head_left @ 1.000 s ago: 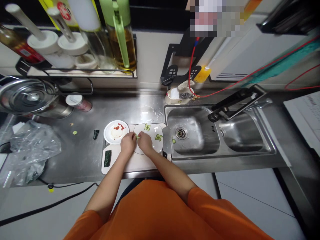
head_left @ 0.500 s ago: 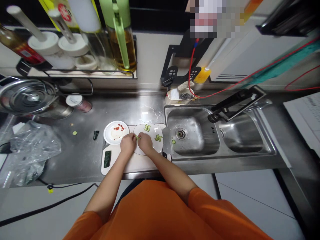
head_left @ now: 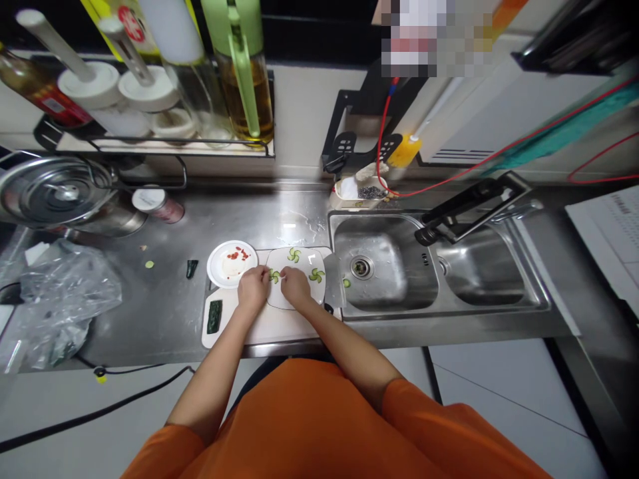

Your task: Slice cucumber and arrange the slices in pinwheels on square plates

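A white square plate (head_left: 294, 298) lies on the white cutting board (head_left: 230, 301) with three pinwheels of green cucumber slices on it: a top one (head_left: 294, 255), a right one (head_left: 316, 275) and a left one (head_left: 274, 275). My left hand (head_left: 253, 289) is curled at the plate's left edge, its fingertips against or close beside the left pinwheel. Just right of that pinwheel, my right hand (head_left: 296, 289) has its fingers pinched together over the plate. Anything inside either set of fingers is too small to make out.
A round white plate (head_left: 214, 266) with small red pieces sits behind my left hand. A dark cucumber piece (head_left: 214, 317) lies on the board's left end. The cleaver blade (head_left: 335, 279) rests between board and sink (head_left: 394, 266). A plastic bag (head_left: 70, 286) lies far left.
My hands have drawn apart, the right one a little to the right and the left one slightly left. The left cucumber pinwheel now shows between them.
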`<state>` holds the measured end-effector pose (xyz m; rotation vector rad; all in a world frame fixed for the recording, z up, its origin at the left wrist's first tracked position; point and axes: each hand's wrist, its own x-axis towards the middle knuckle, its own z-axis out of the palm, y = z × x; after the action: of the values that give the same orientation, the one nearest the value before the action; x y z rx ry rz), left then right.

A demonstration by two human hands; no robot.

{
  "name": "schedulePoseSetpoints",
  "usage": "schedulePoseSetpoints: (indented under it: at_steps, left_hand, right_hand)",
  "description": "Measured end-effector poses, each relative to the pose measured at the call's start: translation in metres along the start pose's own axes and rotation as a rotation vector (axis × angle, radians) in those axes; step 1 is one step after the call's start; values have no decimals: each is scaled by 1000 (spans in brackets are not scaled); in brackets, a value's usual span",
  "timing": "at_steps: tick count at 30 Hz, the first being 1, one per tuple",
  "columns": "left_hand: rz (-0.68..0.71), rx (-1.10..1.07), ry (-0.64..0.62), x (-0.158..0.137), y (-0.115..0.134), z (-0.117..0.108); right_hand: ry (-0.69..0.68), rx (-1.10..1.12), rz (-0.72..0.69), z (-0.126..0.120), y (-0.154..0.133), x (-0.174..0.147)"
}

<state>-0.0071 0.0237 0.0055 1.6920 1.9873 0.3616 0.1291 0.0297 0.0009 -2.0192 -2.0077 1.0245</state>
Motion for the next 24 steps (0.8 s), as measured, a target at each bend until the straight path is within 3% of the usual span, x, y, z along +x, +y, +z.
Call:
schedulePoseSetpoints:
  at_steps: [7, 14, 18, 24]
  left_hand:
    - [-25, -27, 106, -21, -7, -14]
    - [-162, 6, 190, -41, -41, -24]
    - [-264, 41, 281, -26, -56, -25]
    - [-334, 34, 348, 14, -60, -24]
  right_hand:
    - [-19, -17, -16, -10, 0, -9]
    - [-19, -80, -102, -25, 15, -39]
    - [9, -129, -109, -26, 26, -56]
    - [23, -169, -132, -25, 38, -66]
